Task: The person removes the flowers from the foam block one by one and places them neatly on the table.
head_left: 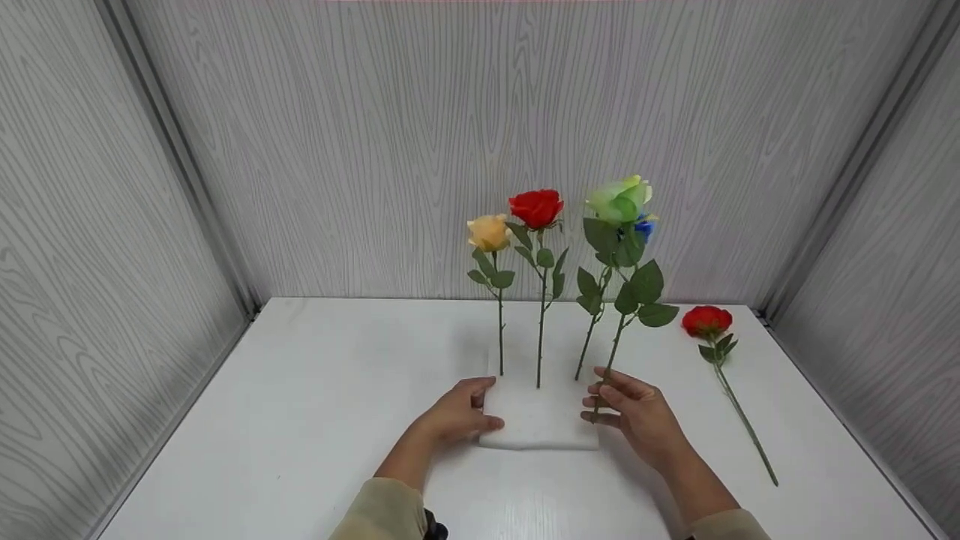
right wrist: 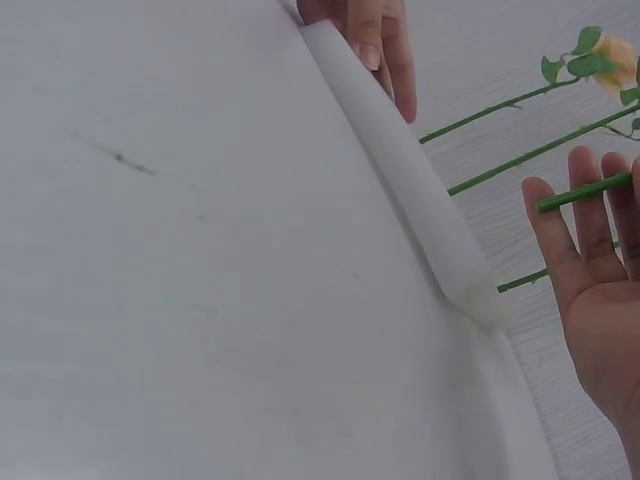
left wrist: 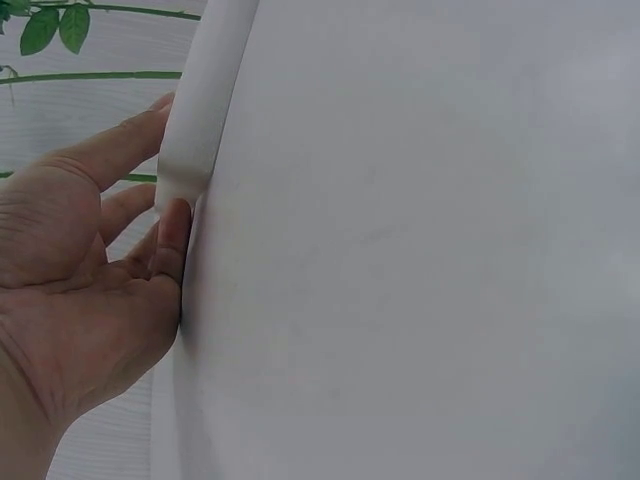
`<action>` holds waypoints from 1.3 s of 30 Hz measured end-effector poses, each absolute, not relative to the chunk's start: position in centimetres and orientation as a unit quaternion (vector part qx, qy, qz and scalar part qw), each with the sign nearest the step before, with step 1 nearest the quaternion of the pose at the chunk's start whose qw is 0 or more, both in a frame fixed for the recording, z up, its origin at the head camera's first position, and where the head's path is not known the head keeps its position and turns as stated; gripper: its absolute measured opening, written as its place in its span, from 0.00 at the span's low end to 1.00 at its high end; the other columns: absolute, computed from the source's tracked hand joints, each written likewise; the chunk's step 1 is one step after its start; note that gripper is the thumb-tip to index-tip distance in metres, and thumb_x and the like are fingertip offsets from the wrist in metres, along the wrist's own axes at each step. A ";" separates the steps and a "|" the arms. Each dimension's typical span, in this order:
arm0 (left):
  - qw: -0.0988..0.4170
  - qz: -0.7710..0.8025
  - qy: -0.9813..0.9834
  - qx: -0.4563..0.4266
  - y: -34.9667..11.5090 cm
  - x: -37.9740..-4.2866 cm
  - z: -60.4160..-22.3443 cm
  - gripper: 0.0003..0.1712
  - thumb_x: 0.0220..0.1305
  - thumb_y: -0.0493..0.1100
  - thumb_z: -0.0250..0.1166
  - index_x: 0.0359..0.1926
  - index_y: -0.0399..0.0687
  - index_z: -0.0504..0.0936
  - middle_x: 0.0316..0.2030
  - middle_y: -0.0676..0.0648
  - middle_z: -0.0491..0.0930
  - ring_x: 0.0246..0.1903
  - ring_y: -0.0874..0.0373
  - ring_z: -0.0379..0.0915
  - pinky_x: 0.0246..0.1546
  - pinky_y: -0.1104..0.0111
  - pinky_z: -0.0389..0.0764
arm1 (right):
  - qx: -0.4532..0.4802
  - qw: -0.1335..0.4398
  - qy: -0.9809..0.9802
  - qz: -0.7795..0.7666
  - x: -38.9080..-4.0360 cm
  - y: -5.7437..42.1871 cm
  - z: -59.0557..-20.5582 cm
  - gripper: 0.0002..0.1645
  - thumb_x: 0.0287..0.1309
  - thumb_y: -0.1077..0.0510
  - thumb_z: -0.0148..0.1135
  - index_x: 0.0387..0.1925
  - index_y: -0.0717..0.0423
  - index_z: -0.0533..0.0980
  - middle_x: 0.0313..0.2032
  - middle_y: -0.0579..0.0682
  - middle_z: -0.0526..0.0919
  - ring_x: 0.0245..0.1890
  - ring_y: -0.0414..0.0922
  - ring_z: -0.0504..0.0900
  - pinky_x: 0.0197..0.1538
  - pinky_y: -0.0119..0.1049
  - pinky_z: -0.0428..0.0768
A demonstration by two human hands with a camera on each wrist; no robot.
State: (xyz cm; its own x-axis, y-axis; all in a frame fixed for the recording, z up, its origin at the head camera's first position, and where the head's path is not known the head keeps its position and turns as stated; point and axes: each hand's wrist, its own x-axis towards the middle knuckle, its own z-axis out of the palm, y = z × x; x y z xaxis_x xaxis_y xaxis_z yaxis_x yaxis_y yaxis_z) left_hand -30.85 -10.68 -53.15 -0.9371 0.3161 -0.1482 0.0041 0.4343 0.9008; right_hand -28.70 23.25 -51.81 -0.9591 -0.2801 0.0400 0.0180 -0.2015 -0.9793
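A white block (head_left: 536, 420) stands on the table, with an orange-yellow rose (head_left: 489, 233), a red rose (head_left: 536, 208) and a blue flower (head_left: 643, 228) upright in it. The blue flower's stem leans, and its bloom is partly hidden. My left hand (head_left: 459, 412) holds the block's left side, thumb near the front and fingers farther back. Between the thumb and fingers of my right hand (head_left: 637, 412) is the stem of a pale green rose (head_left: 619, 201), over the block's right edge. In the right wrist view, the held stem's lower end (right wrist: 548, 205) is apart from the block.
Another red rose (head_left: 707, 322) lies on the white table (head_left: 337, 390) to the right, its stem pointing toward the front. Grey wood-grain panels (head_left: 420, 112) rise at the back and both sides.
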 end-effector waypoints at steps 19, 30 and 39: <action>0.138 0.521 0.835 0.106 -10.8 -30.6 -53.2 0.50 0.62 0.38 0.80 0.81 0.44 0.68 0.79 0.31 0.66 0.78 0.34 0.65 0.78 0.44 0.69 | -0.075 0.068 0.627 -0.772 -27.6 27.4 -50.4 0.17 0.80 0.61 0.60 0.58 0.38 0.86 0.42 0.44 0.90 0.46 0.42 0.91 0.58 0.50 0.90; 0.152 0.539 0.823 0.095 -10.7 -30.8 -53.3 0.51 0.61 0.36 0.81 0.82 0.47 0.68 0.79 0.35 0.65 0.77 0.38 0.67 0.76 0.46 0.72 | -0.089 0.045 0.628 -0.772 -27.1 30.4 -50.7 0.21 0.81 0.63 0.57 0.63 0.39 0.86 0.41 0.43 0.90 0.45 0.41 0.91 0.55 0.49 0.91; 0.145 0.521 0.835 0.099 -10.8 -30.9 -53.4 0.50 0.61 0.38 0.81 0.81 0.46 0.69 0.81 0.35 0.63 0.77 0.37 0.68 0.77 0.45 0.71 | -0.097 0.046 0.629 -0.770 -26.7 32.6 -50.8 0.22 0.82 0.63 0.55 0.67 0.44 0.83 0.44 0.43 0.90 0.46 0.41 0.91 0.55 0.49 0.91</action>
